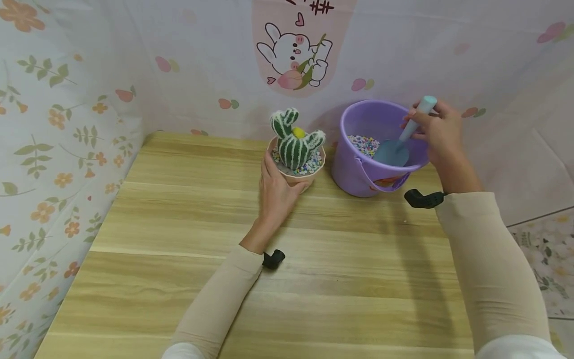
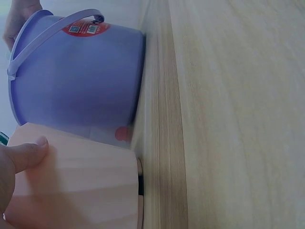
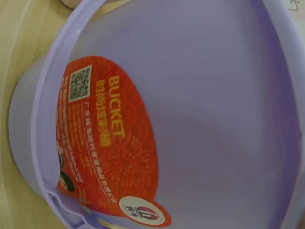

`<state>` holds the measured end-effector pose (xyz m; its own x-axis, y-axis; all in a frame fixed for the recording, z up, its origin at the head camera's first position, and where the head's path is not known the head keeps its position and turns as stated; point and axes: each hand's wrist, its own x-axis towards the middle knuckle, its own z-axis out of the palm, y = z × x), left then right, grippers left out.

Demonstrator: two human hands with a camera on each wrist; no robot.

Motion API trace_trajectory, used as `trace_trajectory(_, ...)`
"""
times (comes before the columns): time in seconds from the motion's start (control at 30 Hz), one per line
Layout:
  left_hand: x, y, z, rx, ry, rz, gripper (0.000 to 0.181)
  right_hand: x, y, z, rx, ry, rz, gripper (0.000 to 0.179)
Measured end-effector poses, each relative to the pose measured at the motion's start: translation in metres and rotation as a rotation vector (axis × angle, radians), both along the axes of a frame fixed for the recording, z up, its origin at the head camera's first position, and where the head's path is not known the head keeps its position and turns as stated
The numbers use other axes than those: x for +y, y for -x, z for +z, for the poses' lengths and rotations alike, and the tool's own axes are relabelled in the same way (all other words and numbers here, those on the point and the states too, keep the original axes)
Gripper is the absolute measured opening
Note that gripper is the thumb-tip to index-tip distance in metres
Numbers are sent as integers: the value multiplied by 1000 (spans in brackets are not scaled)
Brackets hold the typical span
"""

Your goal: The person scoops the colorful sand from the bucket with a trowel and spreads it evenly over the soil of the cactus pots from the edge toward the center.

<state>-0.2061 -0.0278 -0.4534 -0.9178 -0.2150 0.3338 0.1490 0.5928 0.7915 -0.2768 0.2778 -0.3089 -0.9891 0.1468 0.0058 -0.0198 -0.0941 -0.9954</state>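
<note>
My left hand (image 1: 277, 188) holds the side of a pale pink flowerpot (image 2: 81, 179), its thumb along the front wall. In the pot stands a knitted green cactus (image 1: 293, 149) with white fuzz and a yellow tip, ringed by coloured pebbles (image 1: 314, 162). To the right is a purple bucket (image 1: 352, 172) with more multicoloured pebbles (image 1: 364, 144) inside. My right hand (image 1: 441, 130) grips the light blue handle of a small shovel (image 1: 392, 153), whose blade is down inside the bucket by the pebbles. The right wrist view shows the bucket's outer wall and red label (image 3: 109, 133).
Pot and bucket stand at the back of a wooden table (image 1: 215, 219), close to a wall covering (image 1: 197, 60) printed with a rabbit and fruit. The bucket's handle (image 1: 381, 184) hangs down its front. A floral covering (image 1: 58, 164) lines the left side.
</note>
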Motion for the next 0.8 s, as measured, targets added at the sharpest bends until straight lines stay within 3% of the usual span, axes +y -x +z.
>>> trace_trajectory(0.1,0,1,0,3,-9,-3,124,4,1,-3,25,21,46,17)
trace_trajectory(0.23,0,1,-1,14,-10,-3,124,13,2,-8,46,123,84,18)
trace_trajectory(0.47,0,1,-1,12,-9,2,125,20,4,-13,58,230,115,21)
trace_trajectory(0.53,1,1,-1,13,-9,4,125,19,4,-13,47,213,110,20)
trace_trajectory(0.8,2,-1,-1,11,-10,3,124,11,6,-11,-47,-20,31,24)
